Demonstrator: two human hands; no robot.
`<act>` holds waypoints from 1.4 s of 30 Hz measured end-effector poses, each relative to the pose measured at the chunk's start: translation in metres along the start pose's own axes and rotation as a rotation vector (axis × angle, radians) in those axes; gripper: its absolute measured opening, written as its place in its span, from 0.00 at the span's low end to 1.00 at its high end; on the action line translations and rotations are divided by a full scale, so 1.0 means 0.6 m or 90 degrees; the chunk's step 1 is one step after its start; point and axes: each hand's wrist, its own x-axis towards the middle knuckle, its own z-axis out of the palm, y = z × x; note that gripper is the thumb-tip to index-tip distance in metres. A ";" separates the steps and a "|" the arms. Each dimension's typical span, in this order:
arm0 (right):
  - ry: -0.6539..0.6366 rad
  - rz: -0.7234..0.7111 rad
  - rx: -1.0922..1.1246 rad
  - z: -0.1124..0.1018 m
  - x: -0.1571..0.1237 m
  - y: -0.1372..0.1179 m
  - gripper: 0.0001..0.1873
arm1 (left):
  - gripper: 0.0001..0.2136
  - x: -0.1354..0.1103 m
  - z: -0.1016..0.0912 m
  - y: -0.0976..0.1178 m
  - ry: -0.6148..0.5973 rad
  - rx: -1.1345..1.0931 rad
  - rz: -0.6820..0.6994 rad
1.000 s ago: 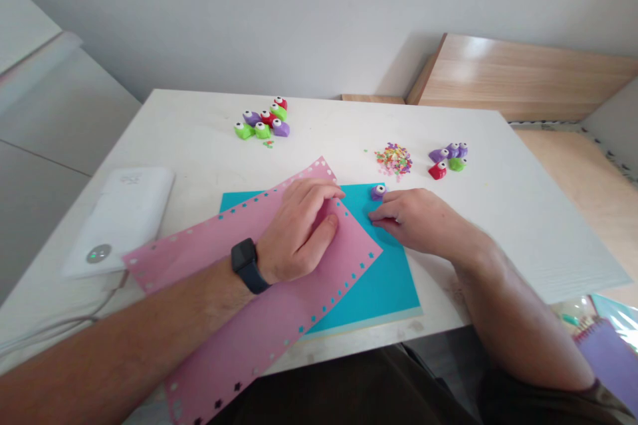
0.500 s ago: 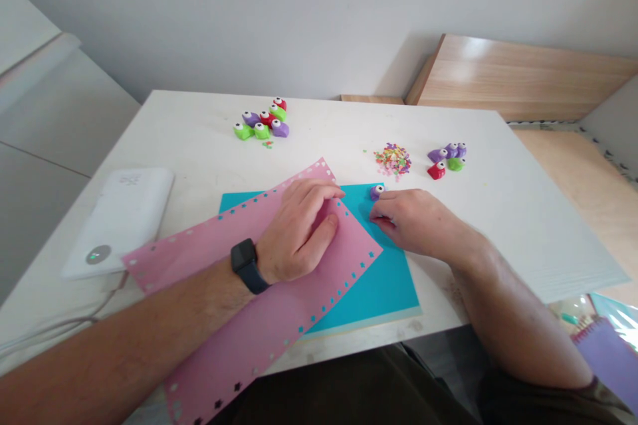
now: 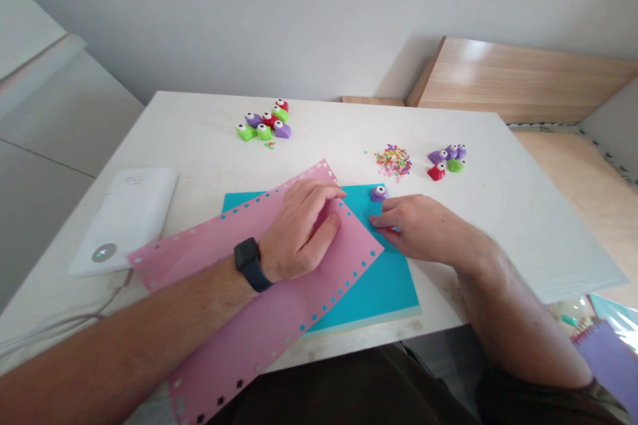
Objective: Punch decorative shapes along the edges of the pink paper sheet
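My left hand (image 3: 305,229) lies on a pink sheet of paper (image 3: 234,325) with small star and heart cutouts along its edges; its fingers are loosely bent and the thumb stands apart. Beneath the pink sheet is a blue sheet (image 3: 371,299). My right hand (image 3: 416,226) hovers at the blue sheet's right side, fingers curled and thumb close to the index finger. Anything pinched there is too small to make out. A purple one-eyed craft punch (image 3: 379,194) stands just beyond those fingers, on the blue sheet's top corner.
A pile of colourful paper confetti (image 3: 393,161) lies beyond the sheets. Several one-eyed punches form one group at the back left (image 3: 268,121) and another at the right (image 3: 437,171). A white device (image 3: 132,212) with a cable (image 3: 107,305) occupies the table's left side.
My right hand has drawn slightly away from the purple punch, which now shows more fully. My left hand keeps its place on the pink sheet. The view has shifted a little.
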 end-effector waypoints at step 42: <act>0.143 0.123 -0.003 0.056 -0.057 0.016 0.22 | 0.13 0.001 0.004 -0.001 0.015 0.004 0.018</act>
